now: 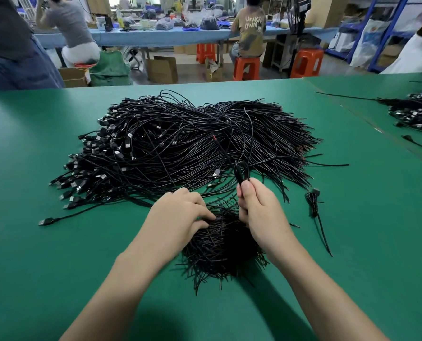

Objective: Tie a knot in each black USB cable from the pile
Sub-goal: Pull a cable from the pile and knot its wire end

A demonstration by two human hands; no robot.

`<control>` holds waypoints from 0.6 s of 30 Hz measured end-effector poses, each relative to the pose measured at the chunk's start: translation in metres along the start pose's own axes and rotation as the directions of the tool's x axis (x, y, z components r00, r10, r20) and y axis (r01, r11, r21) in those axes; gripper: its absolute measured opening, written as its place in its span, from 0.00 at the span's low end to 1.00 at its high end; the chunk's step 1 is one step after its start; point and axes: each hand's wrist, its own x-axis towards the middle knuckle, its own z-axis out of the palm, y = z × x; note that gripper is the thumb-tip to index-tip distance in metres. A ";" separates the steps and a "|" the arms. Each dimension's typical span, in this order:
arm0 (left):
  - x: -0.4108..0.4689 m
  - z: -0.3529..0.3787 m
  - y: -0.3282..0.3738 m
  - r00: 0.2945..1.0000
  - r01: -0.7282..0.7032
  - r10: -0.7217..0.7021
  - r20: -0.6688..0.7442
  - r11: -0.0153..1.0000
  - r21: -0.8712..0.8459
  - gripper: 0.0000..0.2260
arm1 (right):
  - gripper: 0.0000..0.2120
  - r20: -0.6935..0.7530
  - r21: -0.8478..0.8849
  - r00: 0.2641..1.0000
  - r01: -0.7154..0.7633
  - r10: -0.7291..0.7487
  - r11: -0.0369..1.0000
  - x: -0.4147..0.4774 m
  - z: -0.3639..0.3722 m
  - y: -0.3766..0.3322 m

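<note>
On the green surface (57, 242), at 12 o'clock from both hands, lay the pile of black USB cables (180, 148). Its plug ends fanned toward 9 o'clock and its cut ends toward 3 o'clock.

The right hand (256, 205) was closed around one folded cable (242, 172), thumb uppermost. The fold stood out above the thumb as a narrow loop pointing to 12 o'clock, over the near edge of the pile. One strand ran from the loop toward 11 o'clock and ended in a red tip.

A small heap of short black strands (224, 247) lay at 6 o'clock from the pile, under and between the wrists. The left hand (180, 212) sat at the heap's 10 o'clock edge, knuckles up, fingers bent, fingertips on the strands. Whether those fingers pinched a strand could not be told.

A single bunched cable (313, 203) lay apart at 3 o'clock from the right hand, its tail trailing toward 5 o'clock.

A second cable pile (417, 112) lay at 2 o'clock, near the frame edge. Beyond the surface, at 12 o'clock, people sat on orange stools (246, 68).
</note>
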 end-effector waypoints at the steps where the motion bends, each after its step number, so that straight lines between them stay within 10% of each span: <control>1: 0.002 0.000 -0.001 1.000 -0.004 0.004 0.003 0.999 0.040 0.13 | 0.17 0.006 0.006 1.000 -0.001 0.001 1.000 0.000 0.001 0.000; 18: -0.002 -0.001 -0.017 0.971 -0.103 0.099 -0.217 0.995 -0.004 0.04 | 0.16 0.027 0.016 0.999 -0.037 0.037 0.999 -0.002 -0.003 -0.002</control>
